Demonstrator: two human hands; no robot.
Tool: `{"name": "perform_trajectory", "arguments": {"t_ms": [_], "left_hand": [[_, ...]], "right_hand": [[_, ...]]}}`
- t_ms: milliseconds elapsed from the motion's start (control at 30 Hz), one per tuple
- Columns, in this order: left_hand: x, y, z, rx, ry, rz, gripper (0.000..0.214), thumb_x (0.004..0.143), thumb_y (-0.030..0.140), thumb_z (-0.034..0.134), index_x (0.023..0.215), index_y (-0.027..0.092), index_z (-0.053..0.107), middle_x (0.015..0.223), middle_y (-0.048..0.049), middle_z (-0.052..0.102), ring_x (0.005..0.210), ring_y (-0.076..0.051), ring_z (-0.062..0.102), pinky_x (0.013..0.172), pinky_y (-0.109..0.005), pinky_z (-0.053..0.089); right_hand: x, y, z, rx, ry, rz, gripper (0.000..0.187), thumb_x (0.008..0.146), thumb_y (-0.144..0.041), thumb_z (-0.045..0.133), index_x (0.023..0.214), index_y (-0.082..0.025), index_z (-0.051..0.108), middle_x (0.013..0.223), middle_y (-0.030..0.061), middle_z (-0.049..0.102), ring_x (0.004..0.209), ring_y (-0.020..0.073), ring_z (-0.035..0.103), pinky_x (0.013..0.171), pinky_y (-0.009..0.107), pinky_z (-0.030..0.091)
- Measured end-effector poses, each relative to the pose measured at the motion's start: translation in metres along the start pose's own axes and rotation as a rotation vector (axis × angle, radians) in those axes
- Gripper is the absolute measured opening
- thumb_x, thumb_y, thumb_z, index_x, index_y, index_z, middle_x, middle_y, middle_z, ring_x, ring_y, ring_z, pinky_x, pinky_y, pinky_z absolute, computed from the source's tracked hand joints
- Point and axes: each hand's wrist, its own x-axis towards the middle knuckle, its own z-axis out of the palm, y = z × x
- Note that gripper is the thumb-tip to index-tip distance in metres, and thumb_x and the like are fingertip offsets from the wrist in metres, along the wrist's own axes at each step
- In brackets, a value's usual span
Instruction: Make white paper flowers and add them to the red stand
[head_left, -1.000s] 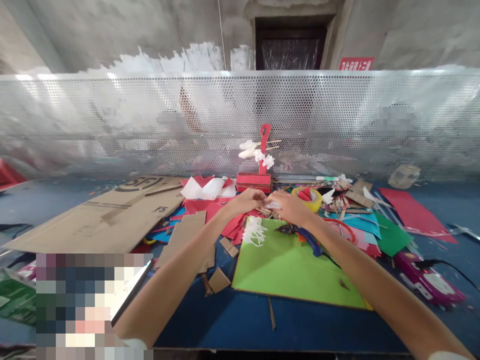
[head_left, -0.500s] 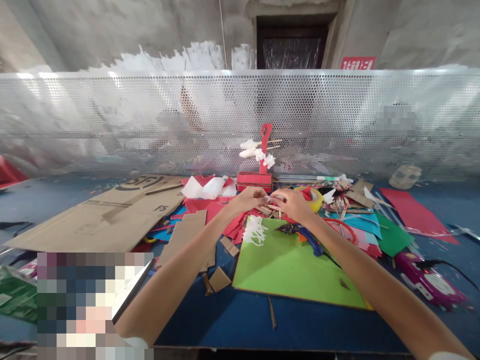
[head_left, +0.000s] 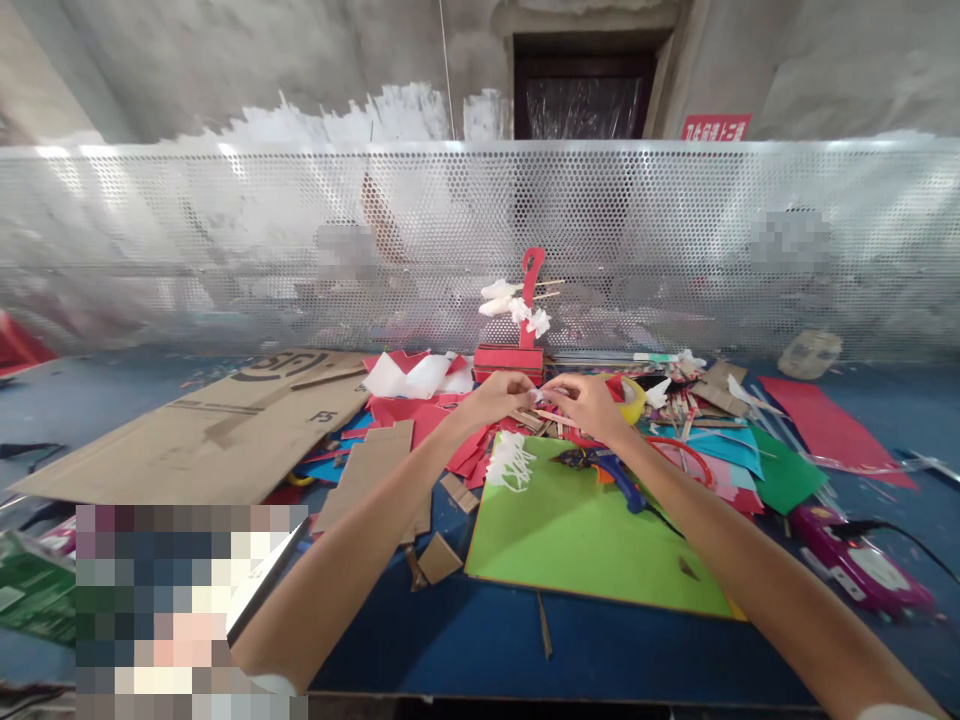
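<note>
Both hands meet over the far edge of the green board [head_left: 600, 550], fingertips pinched together. Between them is a small white piece [head_left: 538, 396], perhaps paper, mostly hidden by the fingers. My left hand [head_left: 501, 397] grips it from the left, and my right hand [head_left: 589, 405] from the right. Just behind stands a red cardboard piece [head_left: 510, 362] with an upright red strip [head_left: 529, 270]; white tufts [head_left: 517, 308] on thin sticks are attached to it. On the board lie white curled strips [head_left: 510, 462] and a blue glue gun [head_left: 619, 482], near my right forearm.
Cardboard sheets [head_left: 187, 430] cover the left side. Red paper scraps [head_left: 409, 408], a yellow tape roll [head_left: 634, 402], blue and green sheets [head_left: 784, 470] and a purple device [head_left: 859, 560] with a cable surround the board. A perforated metal screen [head_left: 262, 250] closes off the back.
The fingers of both hands have shifted very slightly around the small white piece. Everything else on the table stays where it was.
</note>
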Motion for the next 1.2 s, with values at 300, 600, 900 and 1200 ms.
{"name": "perform_trajectory", "arguments": {"t_ms": [300,600,900,1200], "left_hand": [[-0.0005,0.0012,0.0030,0.002,0.008,-0.022,0.019,0.078,0.031,0.066,0.078,0.012,0.063,0.067,-0.0019,0.064,0.058,-0.010,0.056,0.055,-0.021,0.041],[0.0021,-0.0063,0.0043,-0.068,0.024,-0.016,0.021,0.076,0.032,0.068,0.080,0.012,0.063,0.070,-0.0031,0.067,0.061,-0.011,0.058,0.059,-0.022,0.044],[0.0011,-0.0028,0.0052,-0.046,0.035,-0.007,0.021,0.079,0.032,0.067,0.082,0.012,0.065,0.071,-0.0033,0.066,0.061,-0.011,0.057,0.060,-0.022,0.043],[0.0003,-0.0017,0.0073,-0.037,0.028,0.055,0.027,0.078,0.038,0.068,0.084,0.012,0.064,0.073,-0.0038,0.067,0.062,-0.011,0.058,0.060,-0.022,0.044]], "right_hand": [[0.0004,0.0080,0.0030,-0.237,-0.011,-0.073,0.022,0.095,-0.031,0.055,0.087,-0.020,0.072,0.084,0.0051,0.074,0.080,0.0200,0.065,0.074,0.030,0.042],[0.0004,0.0029,-0.0002,0.023,0.014,-0.008,0.020,0.090,-0.035,0.059,0.091,-0.019,0.071,0.085,0.0035,0.073,0.072,0.0175,0.063,0.066,0.027,0.043],[-0.0011,0.0086,0.0020,-0.080,0.051,0.021,0.033,0.095,-0.045,0.050,0.083,-0.019,0.067,0.071,0.0018,0.068,0.066,0.0172,0.061,0.066,0.027,0.039],[-0.0035,0.0088,-0.0008,-0.132,0.031,0.034,0.054,0.097,-0.051,0.043,0.054,-0.018,0.052,0.049,-0.0003,0.051,0.052,0.0143,0.051,0.058,0.028,0.034]]}}
